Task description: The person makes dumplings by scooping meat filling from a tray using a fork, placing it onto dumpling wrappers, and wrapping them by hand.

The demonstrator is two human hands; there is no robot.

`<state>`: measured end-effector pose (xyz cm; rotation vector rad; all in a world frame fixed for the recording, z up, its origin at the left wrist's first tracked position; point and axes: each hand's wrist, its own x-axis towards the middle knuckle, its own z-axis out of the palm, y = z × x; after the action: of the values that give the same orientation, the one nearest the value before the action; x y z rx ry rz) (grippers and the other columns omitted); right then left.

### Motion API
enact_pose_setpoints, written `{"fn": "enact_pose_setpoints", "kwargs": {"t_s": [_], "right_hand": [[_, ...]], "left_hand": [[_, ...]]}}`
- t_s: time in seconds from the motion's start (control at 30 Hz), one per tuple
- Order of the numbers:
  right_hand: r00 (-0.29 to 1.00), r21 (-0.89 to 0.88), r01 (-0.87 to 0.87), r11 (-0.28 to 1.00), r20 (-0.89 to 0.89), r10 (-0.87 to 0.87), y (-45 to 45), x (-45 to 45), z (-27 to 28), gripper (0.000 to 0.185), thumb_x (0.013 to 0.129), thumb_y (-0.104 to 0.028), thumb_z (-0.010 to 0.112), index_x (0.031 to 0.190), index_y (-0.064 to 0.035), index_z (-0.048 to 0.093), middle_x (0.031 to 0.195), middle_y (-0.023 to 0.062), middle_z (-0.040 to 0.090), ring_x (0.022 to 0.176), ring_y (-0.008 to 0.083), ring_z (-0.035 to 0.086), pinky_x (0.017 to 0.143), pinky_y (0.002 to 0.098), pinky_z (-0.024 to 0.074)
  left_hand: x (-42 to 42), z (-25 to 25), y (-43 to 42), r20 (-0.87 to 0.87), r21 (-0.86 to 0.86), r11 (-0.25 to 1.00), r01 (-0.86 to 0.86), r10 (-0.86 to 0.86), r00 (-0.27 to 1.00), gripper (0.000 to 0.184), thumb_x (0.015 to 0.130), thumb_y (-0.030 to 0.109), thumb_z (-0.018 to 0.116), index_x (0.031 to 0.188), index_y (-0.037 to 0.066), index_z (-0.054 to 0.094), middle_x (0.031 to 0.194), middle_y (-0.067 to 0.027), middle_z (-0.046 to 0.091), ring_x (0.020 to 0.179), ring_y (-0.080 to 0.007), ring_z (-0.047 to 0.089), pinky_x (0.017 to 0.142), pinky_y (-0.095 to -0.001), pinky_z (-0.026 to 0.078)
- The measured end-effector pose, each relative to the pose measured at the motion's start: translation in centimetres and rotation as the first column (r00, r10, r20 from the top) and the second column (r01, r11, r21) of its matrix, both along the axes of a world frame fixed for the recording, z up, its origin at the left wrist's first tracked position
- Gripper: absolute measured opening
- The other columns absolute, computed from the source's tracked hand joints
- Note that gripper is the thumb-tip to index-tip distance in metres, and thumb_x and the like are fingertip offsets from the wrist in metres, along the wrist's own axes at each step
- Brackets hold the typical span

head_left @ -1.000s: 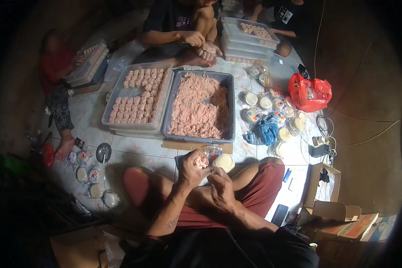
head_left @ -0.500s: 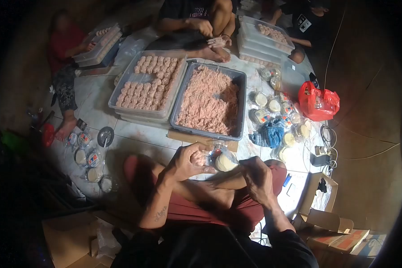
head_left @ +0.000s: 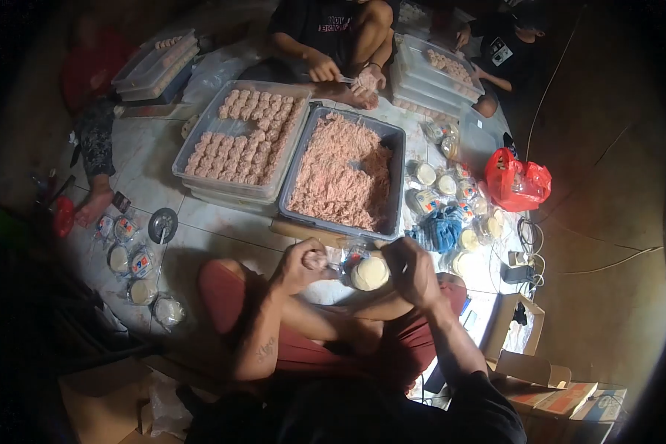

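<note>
My left hand (head_left: pixel 301 268) is curled around a small lump of pink minced filling (head_left: pixel 315 259). Right beside it, between my hands, is a stack of round cream-coloured wrappers (head_left: pixel 370 273), its clear printed plastic bag (head_left: pixel 354 255) behind. My right hand (head_left: pixel 414 274) is closed at the stack's right edge; what its fingers pinch, if anything, is hidden. Beyond my hands stands a grey tub (head_left: pixel 401 181) of loose pink mince (head_left: pixel 337 174). To its left, a clear plastic tray (head_left: pixel 181 172) holds rows of filled dumplings (head_left: pixel 229 155).
More wrapper packs lie right (head_left: pixel 445 185) and left (head_left: pixel 140 291), with a blue cloth (head_left: pixel 442 231) and red bag (head_left: pixel 516 181). A small dark dish (head_left: pixel 163 225) holds a spoon. Opposite, a person (head_left: pixel 333 44) works filling in one hand. Cardboard boxes (head_left: pixel 562 399) and cables (head_left: pixel 529 240) are at right.
My right hand has moved up and left, closer to the wrapper stack. My left hand has turned slightly, with the lump still in it. The view has shifted a little.
</note>
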<state>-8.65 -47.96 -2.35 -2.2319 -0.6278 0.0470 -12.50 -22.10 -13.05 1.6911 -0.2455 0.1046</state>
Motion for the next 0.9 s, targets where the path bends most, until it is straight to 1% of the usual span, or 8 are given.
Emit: {"fn": "enact_pose_setpoints", "kwargs": {"t_s": [0.27,0.3,0.33,0.4,0.47,0.57,0.87,0.9], "right_hand": [[0.864,-0.73,0.044,0.682,0.371,0.34,0.8,13.0,-10.8,0.021,0.097,-0.014,0.048,0.096,-0.0015,0.064,0.094,0.019,0.067,0.085,0.0305,0.065,0.087,0.0539,0.0439],[0.32,-0.41,0.006,0.912,0.865,0.387,-0.7,14.0,-14.5,0.022,0.096,-0.017,0.048,0.091,-0.0018,0.064,0.093,0.0194,0.067,0.083,0.0307,0.065,0.09,0.057,0.0425],[0.313,-0.41,0.004,0.912,0.867,0.388,-0.2,13.8,-13.0,0.022,0.096,-0.017,0.048,0.091,-0.0018,0.064,0.093,0.0194,0.067,0.083,0.0307,0.065,0.09,0.057,0.0425],[0.913,-0.789,-0.133,0.6,0.138,0.383,1.5,12.9,-9.0,0.021,0.094,-0.019,0.052,0.089,-0.0025,0.064,0.089,0.0191,0.067,0.086,0.0303,0.066,0.091,0.0628,0.0414],[0.735,-0.717,-0.066,0.694,0.435,0.52,0.2,12.9,-7.8,0.016,0.091,-0.019,0.059,0.097,-0.0062,0.067,0.075,0.0142,0.068,0.07,0.0269,0.067,0.074,0.0508,0.0433],[0.992,-0.329,-0.12,0.937,-0.006,0.124,0.3,10.3,-2.1,0.021,0.093,-0.021,0.061,0.095,-0.0011,0.069,0.084,0.0159,0.069,0.081,0.0305,0.068,0.073,0.0412,0.0493],[0.993,0.016,-0.11,0.994,-0.041,0.111,1.3,-0.3,0.9,0.01,0.09,-0.003,0.063,0.097,0.0025,0.065,0.094,0.0196,0.065,0.086,0.0344,0.066,0.074,0.0427,0.0506],[0.993,-0.021,-0.111,0.994,0.027,0.112,1.5,-0.9,0.3,0.01,0.09,-0.004,0.062,0.096,0.0025,0.065,0.094,0.0205,0.065,0.087,0.0356,0.066,0.074,0.0429,0.0506]], "left_hand": [[1.7,-5.4,-0.7,-0.157,0.061,0.997,0.042,-0.031,0.987,0.041,0.066,0.028,0.094,0.085,0.003,0.068,0.083,-0.0022,0.068,0.075,-0.0099,0.058,0.068,-0.029,0.05],[1.7,-5.9,-0.5,-0.16,0.153,0.987,0.048,-0.023,0.987,0.045,0.065,0.027,0.095,0.092,0.003,0.067,0.085,-0.0032,0.069,0.077,-0.011,0.06,0.071,-0.0292,0.051],[1.6,-5.9,-0.5,-0.154,0.153,0.987,0.043,-0.019,0.988,0.045,0.065,0.027,0.095,0.092,0.003,0.067,0.085,-0.0032,0.069,0.077,-0.011,0.06,0.071,-0.0292,0.051],[1.0,-6.0,-0.5,-0.123,0.132,0.987,-0.088,0.104,0.987,0.052,0.065,0.027,0.095,0.101,0.004,0.066,0.089,-0.0041,0.068,0.081,-0.0116,0.061,0.075,-0.0284,0.052],[0.9,-6.2,-0.3,-0.193,0.034,0.998,-0.049,0.055,0.98,0.057,0.065,0.028,0.095,0.106,0.003,0.064,0.094,-0.0063,0.068,0.086,-0.0142,0.062,0.078,-0.031,0.052],[0.8,-4.0,-1.3,-0.122,-0.055,0.995,-0.083,0.076,0.99,0.059,0.066,0.028,0.094,0.108,0.002,0.062,0.098,-0.0079,0.068,0.092,-0.0161,0.064,0.082,-0.0333,0.053],[1.4,-0.1,-3.2,-0.242,0.205,0.979,0.001,0.049,0.969,0.049,0.07,0.026,0.092,0.103,0.003,0.063,0.1,-0.0138,0.069,0.092,-0.0239,0.067,0.082,-0.0346,0.053],[1.9,-1.3,-3.9,0.112,0.199,0.956,-0.215,0.196,0.974,0.038,0.073,0.026,0.089,0.089,0.004,0.063,0.082,-0.0093,0.064,0.074,-0.0184,0.059,0.069,-0.0333,0.049]]}}
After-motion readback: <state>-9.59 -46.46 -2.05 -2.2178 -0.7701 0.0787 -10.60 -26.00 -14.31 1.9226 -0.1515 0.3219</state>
